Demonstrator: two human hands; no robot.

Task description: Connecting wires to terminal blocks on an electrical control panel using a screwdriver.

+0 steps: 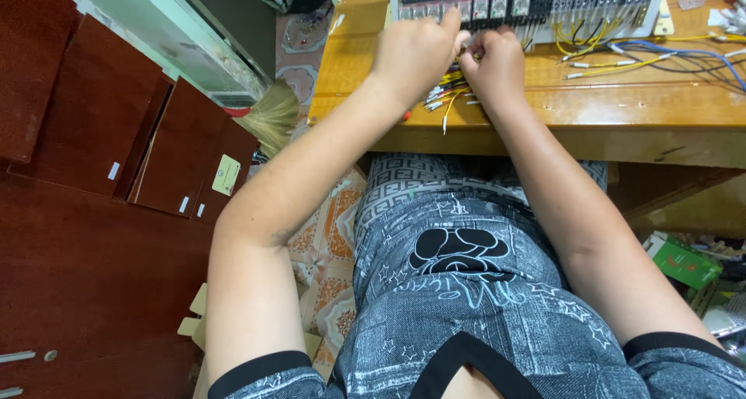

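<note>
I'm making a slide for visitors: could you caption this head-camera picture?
Seen from above, a seated person's left hand and right hand pinch thin wires beside a row of terminal blocks on a wooden table.

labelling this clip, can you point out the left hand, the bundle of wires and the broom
left hand (416, 53), head view, back of the hand
bundle of wires (447, 96), head view, yellow strand below the hands
broom (273, 118), head view, straw bristles

A person's left hand (416, 53) and right hand (493, 65) meet over a bundle of yellow and white ferrule-tipped wires (447, 96) on a varnished wooden workbench (622, 108), just below a white panel of terminal blocks (528, 3); loose blue and yellow wires (660, 57) trail right of the panel.
</note>
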